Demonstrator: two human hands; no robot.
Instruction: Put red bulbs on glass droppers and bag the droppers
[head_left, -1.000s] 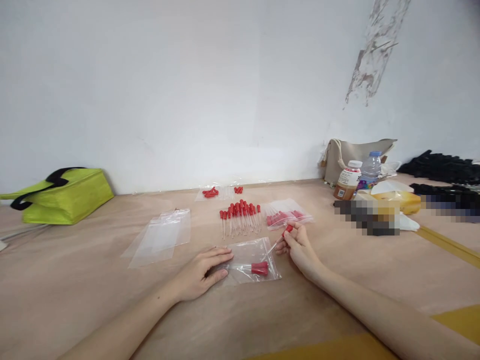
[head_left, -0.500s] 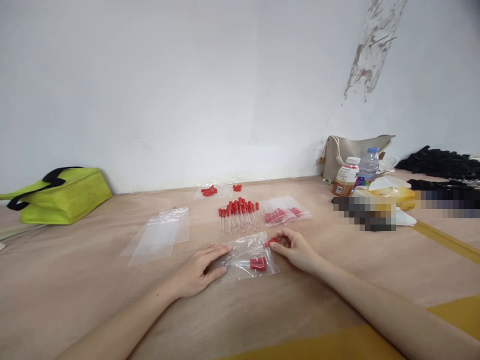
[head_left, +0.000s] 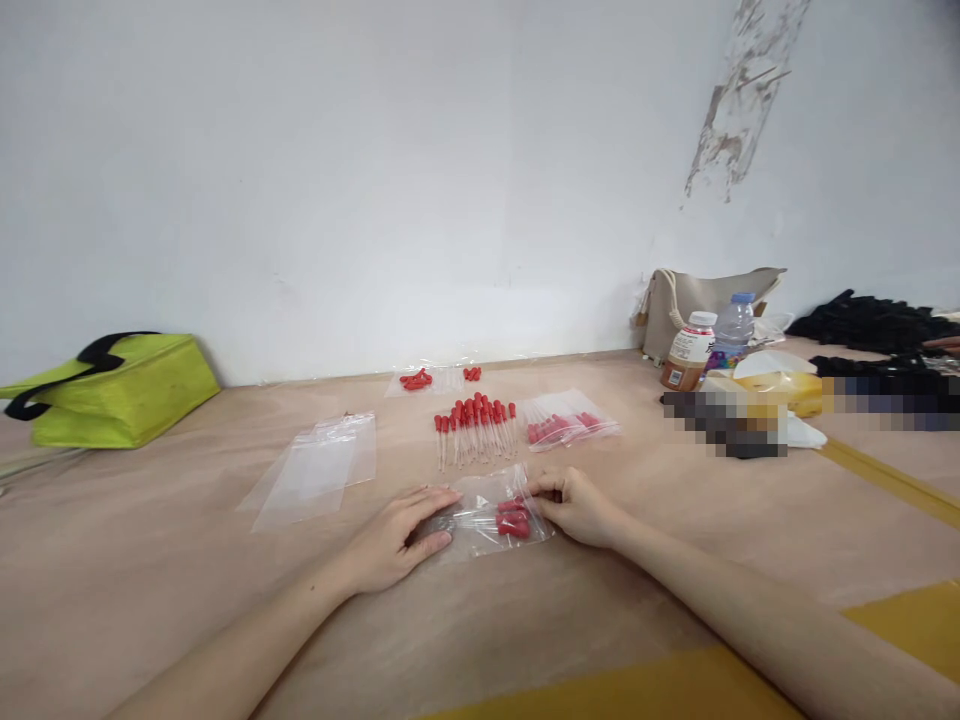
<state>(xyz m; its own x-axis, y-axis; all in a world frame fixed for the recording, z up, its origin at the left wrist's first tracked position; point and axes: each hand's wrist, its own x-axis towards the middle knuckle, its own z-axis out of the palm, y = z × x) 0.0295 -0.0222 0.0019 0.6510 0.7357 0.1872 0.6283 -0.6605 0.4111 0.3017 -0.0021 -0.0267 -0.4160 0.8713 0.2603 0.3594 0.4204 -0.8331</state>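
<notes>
A clear zip bag [head_left: 480, 488] lies flat in front of me, with several red-bulbed droppers [head_left: 513, 522] in it, their thin clear tubes pointing left. My left hand [head_left: 397, 535] rests at the bag's left end, thumb and fingers spread, the fingertips touching the plastic. At the bag's right end, my right hand [head_left: 574, 508] has its fingers pinched at the mouth, on the bulb end of the topmost dropper [head_left: 511, 504]. The fingertips are partly hidden by the bag. Just beyond stands out a row of loose red-bulbed droppers [head_left: 478, 425].
Flat clear bags [head_left: 319, 470] lie to the left, a filled bag [head_left: 570, 422] behind my right hand. Red bulbs [head_left: 416, 380] sit by the wall. A lime-green bag [head_left: 127, 390] is far left; bottles [head_left: 688, 352] and a beige bag [head_left: 664, 315] are at right.
My right hand has moved slightly left, and the dropper it pinched outside the mouth now lies mostly inside the bag beside the others. My left hand has stayed in place.
</notes>
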